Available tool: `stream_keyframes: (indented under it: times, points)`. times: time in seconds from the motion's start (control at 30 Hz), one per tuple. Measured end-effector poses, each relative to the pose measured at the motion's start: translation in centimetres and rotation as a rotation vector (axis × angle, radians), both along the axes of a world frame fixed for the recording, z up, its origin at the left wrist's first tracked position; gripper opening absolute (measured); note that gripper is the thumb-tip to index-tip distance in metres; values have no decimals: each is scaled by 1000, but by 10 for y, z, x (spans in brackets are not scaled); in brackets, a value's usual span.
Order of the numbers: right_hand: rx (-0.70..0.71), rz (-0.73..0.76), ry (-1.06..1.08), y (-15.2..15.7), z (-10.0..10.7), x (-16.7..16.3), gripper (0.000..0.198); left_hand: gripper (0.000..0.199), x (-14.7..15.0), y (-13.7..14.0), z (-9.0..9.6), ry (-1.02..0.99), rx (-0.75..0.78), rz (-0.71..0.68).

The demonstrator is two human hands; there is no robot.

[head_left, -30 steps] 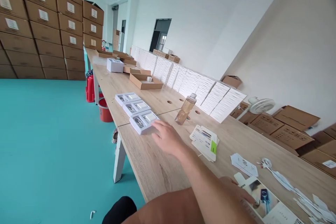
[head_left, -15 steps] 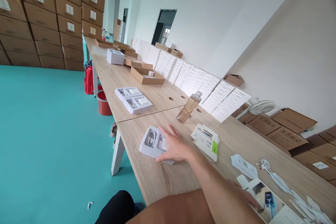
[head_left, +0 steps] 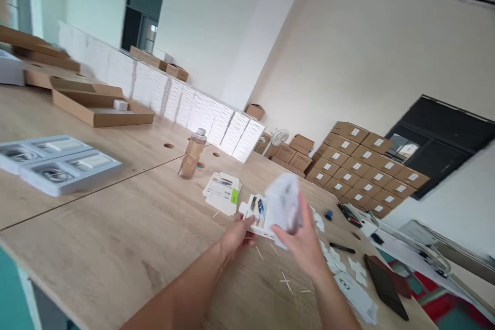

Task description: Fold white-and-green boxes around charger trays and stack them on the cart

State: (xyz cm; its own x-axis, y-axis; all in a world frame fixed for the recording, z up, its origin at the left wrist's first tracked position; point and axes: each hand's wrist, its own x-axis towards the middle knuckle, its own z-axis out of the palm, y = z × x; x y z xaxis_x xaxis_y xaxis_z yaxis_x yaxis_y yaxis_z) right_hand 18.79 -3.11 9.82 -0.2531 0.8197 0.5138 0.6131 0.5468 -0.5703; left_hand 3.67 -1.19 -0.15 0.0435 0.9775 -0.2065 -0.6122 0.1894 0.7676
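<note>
My left hand (head_left: 235, 234) grips the near left side of a white printed box (head_left: 258, 211) with a picture on its face. Close by on the right, my right hand (head_left: 303, 237) holds a white plastic tray (head_left: 284, 198), tilted up and blurred by motion. The tray covers part of the box, and its contents cannot be made out. Just beyond my left hand lie flat printed cartons (head_left: 222, 191) with a green patch. Two more white trays (head_left: 58, 162) holding coiled cables and white blocks sit at the left.
A clear bottle (head_left: 192, 154) stands mid-table. Behind it run stacked white boxes (head_left: 201, 113). An open cardboard box (head_left: 100, 108) lies at back left. Thin sticks (head_left: 285, 282), white slips, a black pen (head_left: 342, 248) and a dark tablet (head_left: 386, 289) lie at right.
The view has swung to the right. My right hand has lifted the tray off the table and brought it over beside the printed box in my left hand.
</note>
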Motion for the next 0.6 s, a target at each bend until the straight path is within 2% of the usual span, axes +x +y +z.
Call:
stream_keyframes:
  times: [0.07,0.13,0.2,0.27,0.33,0.43,0.6]
  points:
    - [67,-199,51,14,-18,66,97,32,3,2,-1,43,11,29]
    - [87,-277,39,22,-42,115,96,32,3,1,-2,76,26,55]
    - [78,-291,-49,24,-65,145,93,35,3,0,-4,101,39,68]
    - [56,-285,-178,22,-79,157,91,37,5,0,-5,125,54,66]
    - [27,-285,-287,18,-82,160,90,37,6,0,-3,144,74,52]
    - [-12,-256,-379,14,-75,158,91,34,8,0,0,167,102,20]
    - [-80,-72,-397,-3,-63,147,99,30,12,-6,4,177,143,-37]
